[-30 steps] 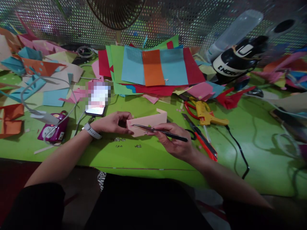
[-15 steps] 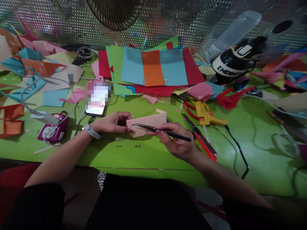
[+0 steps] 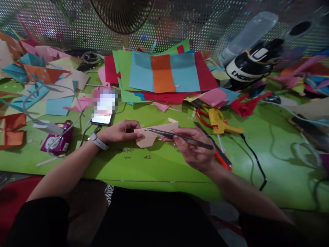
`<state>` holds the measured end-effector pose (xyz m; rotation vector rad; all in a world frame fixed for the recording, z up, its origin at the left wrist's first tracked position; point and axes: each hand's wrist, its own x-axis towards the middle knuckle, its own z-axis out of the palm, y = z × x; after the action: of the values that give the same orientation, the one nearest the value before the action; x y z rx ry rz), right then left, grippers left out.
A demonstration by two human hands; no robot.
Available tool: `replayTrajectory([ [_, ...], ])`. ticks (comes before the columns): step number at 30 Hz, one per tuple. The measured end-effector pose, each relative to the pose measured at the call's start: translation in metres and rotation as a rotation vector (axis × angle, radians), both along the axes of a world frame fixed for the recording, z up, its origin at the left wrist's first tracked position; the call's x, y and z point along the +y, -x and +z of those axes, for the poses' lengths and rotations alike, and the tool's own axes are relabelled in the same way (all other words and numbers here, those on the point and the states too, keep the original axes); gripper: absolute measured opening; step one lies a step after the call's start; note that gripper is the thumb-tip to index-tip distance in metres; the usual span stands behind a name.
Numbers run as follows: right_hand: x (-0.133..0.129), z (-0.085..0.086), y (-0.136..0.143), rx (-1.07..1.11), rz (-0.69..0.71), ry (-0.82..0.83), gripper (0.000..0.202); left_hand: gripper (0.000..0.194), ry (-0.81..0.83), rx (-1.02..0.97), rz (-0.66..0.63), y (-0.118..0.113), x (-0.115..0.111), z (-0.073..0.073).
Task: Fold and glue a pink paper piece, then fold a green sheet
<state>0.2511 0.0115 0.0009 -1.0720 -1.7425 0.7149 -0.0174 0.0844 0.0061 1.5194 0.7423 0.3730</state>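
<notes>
My left hand (image 3: 125, 131) pinches the left end of a pale pink piece of cut paper (image 3: 145, 141), held just above the green table (image 3: 159, 166). Between the thumb and fingers of my right hand (image 3: 194, 148) is a pair of dark tweezers (image 3: 189, 140). Their tips point left and lie over the paper's upper left part, close to my left thumb. Whether the tips grip anything is too small to tell. Small shiny bits (image 3: 147, 157) lie in little clusters on the table below the paper.
A phone (image 3: 102, 118) and a purple power adapter (image 3: 57, 140) with cables lie left. Stacked coloured sheets (image 3: 138, 73) stand behind. On the right are a yellow glue gun (image 3: 218, 125), a red-and-black cutter (image 3: 223, 158) and a black bottle (image 3: 246, 70).
The tweezers have turned flatter, and my right hand has shifted slightly right. The pink paper has tilted a little, its lower flap showing more. My left hand keeps its hold.
</notes>
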Motion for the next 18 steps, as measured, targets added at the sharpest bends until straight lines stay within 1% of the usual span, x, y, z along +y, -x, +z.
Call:
replayTrajectory([
  [3, 0.0, 0.002, 0.002, 0.061, 0.014, 0.002, 0.02, 0.027, 0.018, -0.013, 0.002, 0.002, 0.001, -0.001],
  [6, 0.0, 0.006, 0.008, 0.199, 0.063, 0.014, 0.019, 0.027, 0.002, -0.033, 0.006, 0.005, 0.004, -0.003],
  [10, 0.003, 0.009, 0.018, 0.336, 0.082, 0.126, 0.011, 0.026, -0.036, -0.093, 0.122, 0.009, 0.007, -0.008],
  [12, 0.004, 0.009, 0.021, 0.375, 0.097, 0.19, 0.01, 0.025, 0.039, -0.155, 0.13, 0.008, 0.007, -0.009],
  [15, 0.007, 0.007, 0.023, 0.428, 0.109, 0.264, 0.011, 0.021, 0.199, -0.233, 0.08, 0.006, 0.004, -0.008],
  [18, 0.008, 0.007, 0.023, 0.456, 0.099, 0.299, 0.015, 0.019, 0.236, -0.247, 0.093, 0.003, 0.0, -0.004],
])
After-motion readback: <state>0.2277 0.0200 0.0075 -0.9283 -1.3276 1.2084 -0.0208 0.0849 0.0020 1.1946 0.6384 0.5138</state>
